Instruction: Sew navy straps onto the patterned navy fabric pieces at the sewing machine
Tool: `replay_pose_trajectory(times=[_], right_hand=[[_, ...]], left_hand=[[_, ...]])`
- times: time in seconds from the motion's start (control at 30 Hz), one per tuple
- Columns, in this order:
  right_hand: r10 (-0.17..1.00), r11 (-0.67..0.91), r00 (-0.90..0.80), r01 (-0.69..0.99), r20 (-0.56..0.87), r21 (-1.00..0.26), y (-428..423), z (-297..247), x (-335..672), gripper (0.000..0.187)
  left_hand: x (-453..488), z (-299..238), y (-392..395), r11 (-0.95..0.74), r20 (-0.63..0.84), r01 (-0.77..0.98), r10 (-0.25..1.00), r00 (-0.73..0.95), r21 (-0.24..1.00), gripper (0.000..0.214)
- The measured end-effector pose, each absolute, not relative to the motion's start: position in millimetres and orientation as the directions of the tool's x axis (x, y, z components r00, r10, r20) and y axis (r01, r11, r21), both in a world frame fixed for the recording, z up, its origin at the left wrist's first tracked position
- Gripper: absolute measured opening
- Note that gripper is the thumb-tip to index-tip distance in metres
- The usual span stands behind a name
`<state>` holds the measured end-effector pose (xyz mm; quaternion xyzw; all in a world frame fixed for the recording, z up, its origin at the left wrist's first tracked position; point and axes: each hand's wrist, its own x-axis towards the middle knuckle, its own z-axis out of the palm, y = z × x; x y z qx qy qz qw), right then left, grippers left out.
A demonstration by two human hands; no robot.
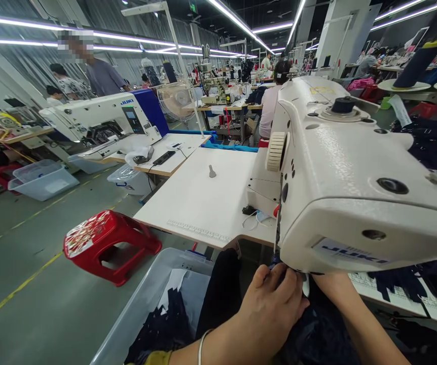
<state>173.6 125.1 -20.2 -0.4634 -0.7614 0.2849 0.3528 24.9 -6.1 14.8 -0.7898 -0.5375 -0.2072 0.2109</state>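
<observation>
- Sewing machine (355,177) stands on the white bench (203,197).
- Dark cloth (317,334) lies below its head, by the needle.
- Left hand (275,304): grip pinched closed on the dark cloth, apparently lining it up, which calls for steady fingers.
- Right hand (323,283): mostly hidden, so I cannot tell its grip.

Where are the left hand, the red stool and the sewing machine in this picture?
left hand (274,304), head view, on the back of the hand.
red stool (89,234), head view, on its patterned seat.
sewing machine (340,167), head view, on the white top of its body.
</observation>
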Motion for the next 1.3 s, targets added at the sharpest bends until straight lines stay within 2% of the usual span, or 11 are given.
replay_pose_trajectory(times=[0.3,0.6,0.8,1.13,1.3], right_hand=[[0.926,0.350,-0.311,0.503,0.213,-0.791,124.0,-17.0,172.4,0.022],[0.922,0.364,-0.308,0.488,0.234,-0.793,123.3,-21.0,169.1,0.021],[0.919,0.376,-0.302,0.486,0.252,-0.789,122.2,-18.8,166.9,0.031],[0.905,0.404,-0.331,0.469,0.268,-0.786,124.6,-23.6,168.8,0.027],[0.913,0.394,-0.305,0.490,0.271,-0.777,126.5,-25.7,173.6,0.020]], left_hand=[[24.9,15.3,-6.9,-0.336,0.544,0.934,0.765,0.345,-0.120,0.033],[22.2,13.9,-10.7,-0.291,0.538,0.944,0.777,0.327,-0.154,0.033],[17.1,7.1,-11.9,-0.281,0.551,0.951,0.777,0.305,-0.130,0.031],[14.0,11.1,-12.3,-0.331,0.505,0.932,0.784,0.359,-0.149,0.035],[12.2,7.2,-11.4,-0.381,0.534,0.914,0.749,0.393,-0.138,0.047]])
